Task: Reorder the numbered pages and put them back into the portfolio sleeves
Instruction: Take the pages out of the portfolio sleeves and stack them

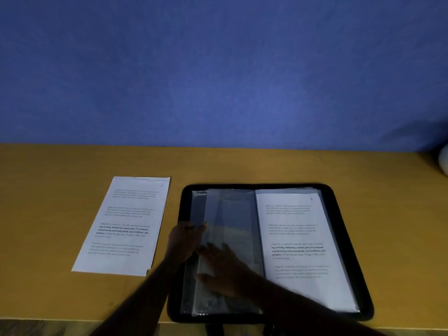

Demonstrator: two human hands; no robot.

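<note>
Resting flat on the clear sleeves (pixel 230 214), my right hand (pixel 223 267): fingers straight and spread wide, palm down, gripping nothing.

Left hand (pixel 185 238): at the free left edge of those sleeves, fingers curled onto the plastic and pinching it. The picture is smeared here, so I log the grip as likely rather than sharp.

Clear sleeves: empty and translucent, covering the left half of the portfolio (pixel 343 238), one standing partly raised near the spine.

Portfolio: black, rounded corners, lying open on the table (pixel 242 163) at its near edge, both arms reaching over its front rim.

Sleeved page (pixel 303 238): white, printed text, marked 7 at its top right corner, uppermost on the portfolio's right half with further sheet edges showing behind it.

Loose pages (pixel 121 224): a small white stack, just left of the portfolio, not touching it, slightly skewed; I cannot read the corner number.

Blue wall (pixel 218 69): behind the table.

Pale rounded object (pixel 444 161): far right edge, unidentifiable from my view.
</note>
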